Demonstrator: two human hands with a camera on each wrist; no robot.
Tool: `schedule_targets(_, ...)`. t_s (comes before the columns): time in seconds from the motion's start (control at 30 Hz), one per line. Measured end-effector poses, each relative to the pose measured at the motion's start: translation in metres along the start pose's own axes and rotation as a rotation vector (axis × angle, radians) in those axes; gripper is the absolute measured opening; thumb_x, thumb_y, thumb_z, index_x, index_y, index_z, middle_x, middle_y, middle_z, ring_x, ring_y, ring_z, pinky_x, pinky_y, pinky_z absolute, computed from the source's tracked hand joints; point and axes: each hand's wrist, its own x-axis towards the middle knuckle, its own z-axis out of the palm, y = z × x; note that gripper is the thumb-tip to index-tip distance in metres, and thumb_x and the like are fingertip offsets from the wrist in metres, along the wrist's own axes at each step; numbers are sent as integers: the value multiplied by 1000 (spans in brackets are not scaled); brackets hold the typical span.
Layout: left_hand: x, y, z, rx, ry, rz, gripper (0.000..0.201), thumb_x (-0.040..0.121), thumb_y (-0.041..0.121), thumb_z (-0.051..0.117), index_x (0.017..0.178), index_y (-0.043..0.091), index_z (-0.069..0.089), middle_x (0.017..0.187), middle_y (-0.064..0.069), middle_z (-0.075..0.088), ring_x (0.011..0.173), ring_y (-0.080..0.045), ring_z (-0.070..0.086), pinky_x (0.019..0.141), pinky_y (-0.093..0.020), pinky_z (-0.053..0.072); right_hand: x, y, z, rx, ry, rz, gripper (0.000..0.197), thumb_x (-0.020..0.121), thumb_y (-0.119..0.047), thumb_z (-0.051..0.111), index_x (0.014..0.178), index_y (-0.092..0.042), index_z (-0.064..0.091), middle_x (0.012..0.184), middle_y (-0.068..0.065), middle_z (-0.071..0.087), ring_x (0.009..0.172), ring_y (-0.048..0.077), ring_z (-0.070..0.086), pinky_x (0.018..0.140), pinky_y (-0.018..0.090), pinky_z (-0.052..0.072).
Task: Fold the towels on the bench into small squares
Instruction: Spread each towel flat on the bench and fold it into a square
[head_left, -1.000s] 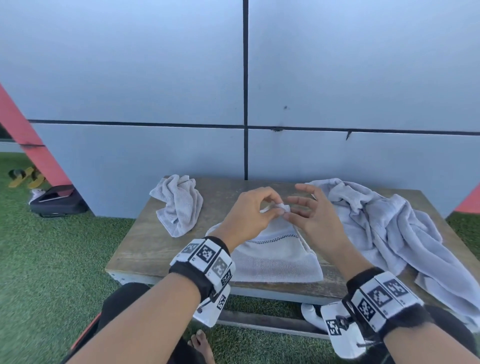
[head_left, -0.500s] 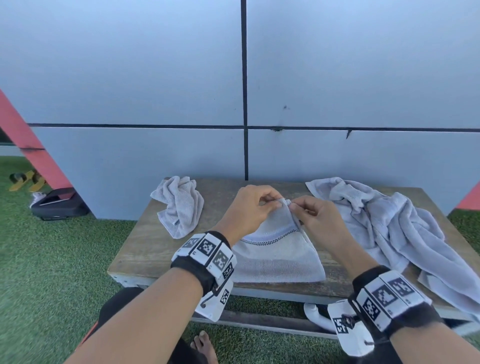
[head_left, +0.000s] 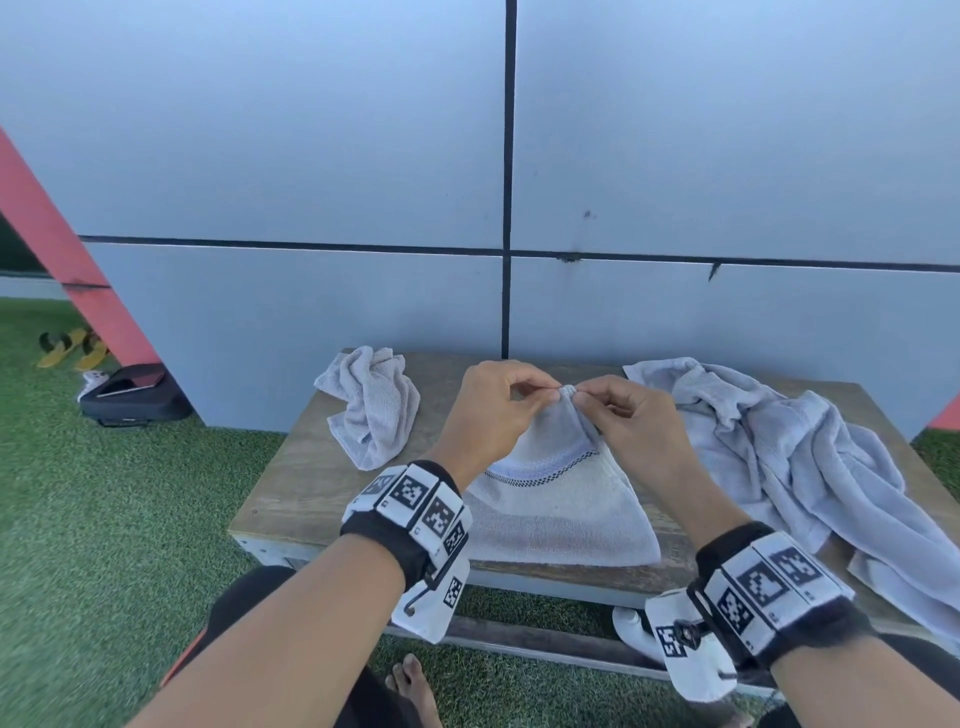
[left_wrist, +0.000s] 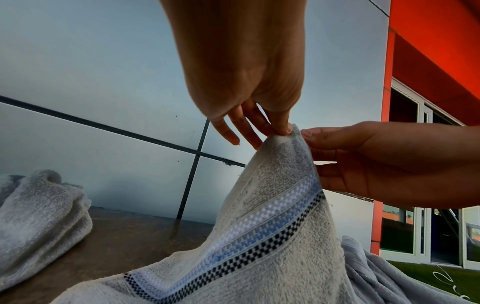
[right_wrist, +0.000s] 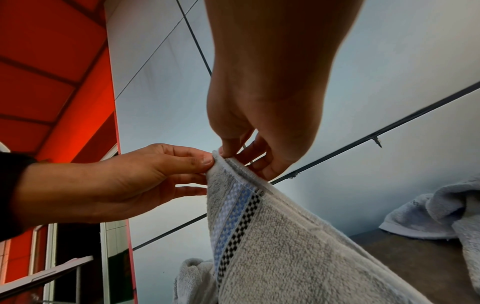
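Note:
A pale grey towel with a blue and black checked band (head_left: 556, 493) lies at the middle of the wooden bench (head_left: 291, 483), its far edge lifted into a peak. My left hand (head_left: 493, 410) and right hand (head_left: 628, 421) pinch that peak side by side. In the left wrist view the left thumb and forefinger nip the towel (left_wrist: 280, 216) at its tip, with the right hand (left_wrist: 363, 162) holding beside it. In the right wrist view the right hand (right_wrist: 249, 131) pinches the hemmed edge of the towel (right_wrist: 272, 246) and the left hand (right_wrist: 145, 176) grips the same corner.
A crumpled small grey towel (head_left: 374, 410) lies at the bench's back left. A large rumpled grey towel (head_left: 810, 462) covers the right side and hangs over the front edge. A grey panelled wall stands right behind the bench. Green turf, a black bag (head_left: 135, 395) and sandals lie to the left.
Both hands have closed on the towel's far edge and lifted it higher into a peak; a second ago the right hand's fingers were spread beside it.

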Motion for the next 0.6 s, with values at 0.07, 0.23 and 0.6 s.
schedule_targets(0.07,0,-1,-1,-8,15,2,5,84,9,78,87,12,80,81,5,76,76,-8,69,71,-20,53,1,-3,1,8,-8,9,14,93,-12,67,85,-19,76,87,-5,76,78,1,65,73,9,48)
schedule_targets(0.23,-1,-3,2,-47,34,-35,3,85,10,76,86,10,79,81,4,76,77,-11,70,74,-22,54,4,-4,2,24,-5,38,15,94,-10,66,88,-16,77,88,-6,77,77,-1,66,71,7,48)
schedule_targets(0.6,-3,-9,10,-70,50,-72,4,87,13,76,85,11,77,83,3,76,79,-15,71,80,-39,57,7,6,2,60,-42,89,15,94,-10,65,91,-16,79,91,0,77,84,7,68,79,19,53)
